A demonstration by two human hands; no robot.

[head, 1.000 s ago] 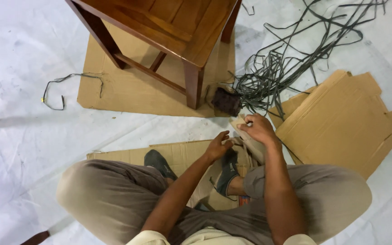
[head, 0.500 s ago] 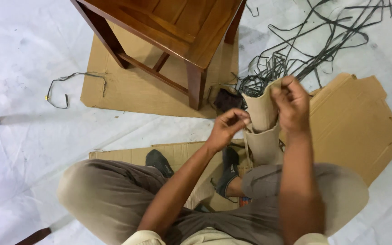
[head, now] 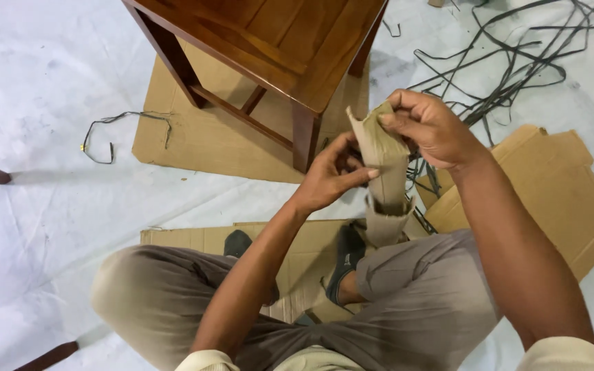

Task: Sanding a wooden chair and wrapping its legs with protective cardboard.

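Two hands are now raised in front of the chest with a folded strip of brown corrugated cardboard (head: 383, 180) between them, where a second ago the same strip was low, near the feet and the floor; it has been lifted and drawn upright, and both hands have come up with it. The right hand (head: 429, 128) is closed on the top of the strip, its fingers (head: 394, 122) pinched together over the upper fold, while the left hand (head: 329, 177) has moved in from the left and is pressed on the strip's middle, the thumb laid across the front face and the remaining fingers curled behind it. This is judged to mean that the strip is being shaped or folded in the air rather than on the floor. The strip's lower end hangs down to the lap, just above the dark socked foot (head: 346, 260). Behind the hands stands a wooden chair (head: 290, 62) on a cardboard sheet (head: 204, 134), with dark plastic straps (head: 510, 65) strewn at the upper right and a flattened carton (head: 565, 199) at the right.
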